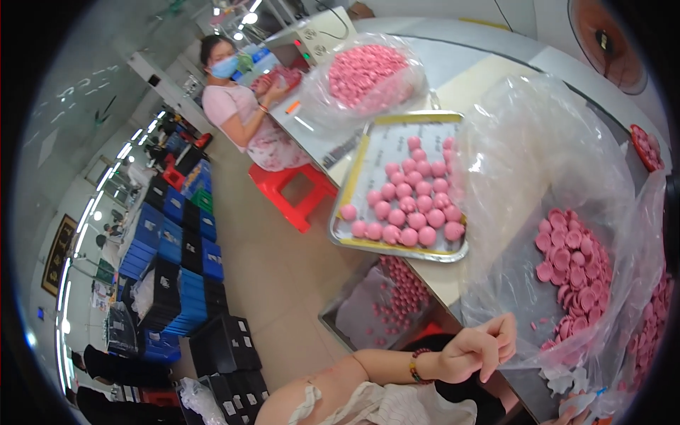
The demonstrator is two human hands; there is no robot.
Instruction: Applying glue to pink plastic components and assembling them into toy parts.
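Note:
My left hand [480,348], a beaded bracelet at its wrist, is raised at the table's near edge with the fingers curled closed. Whatever it may hold is hidden. My right hand [572,411] shows only in part at the bottom edge, beside crumpled white material [567,379] and a small blue-tipped item [601,391]; its fingers are mostly out of sight. Just beyond both hands, a large clear plastic bag [538,142] lies opened out around a heap of pink cup-shaped pieces [577,273]. To its left, pink balls [418,191] sit on a metal tray [347,244].
Below the table edge stands a bin [347,312] with more pink balls. Farther back lies a bag of pink pieces [365,74], near a masked person [237,106] on a red stool [283,191]. Stacked crates [180,262] line the left.

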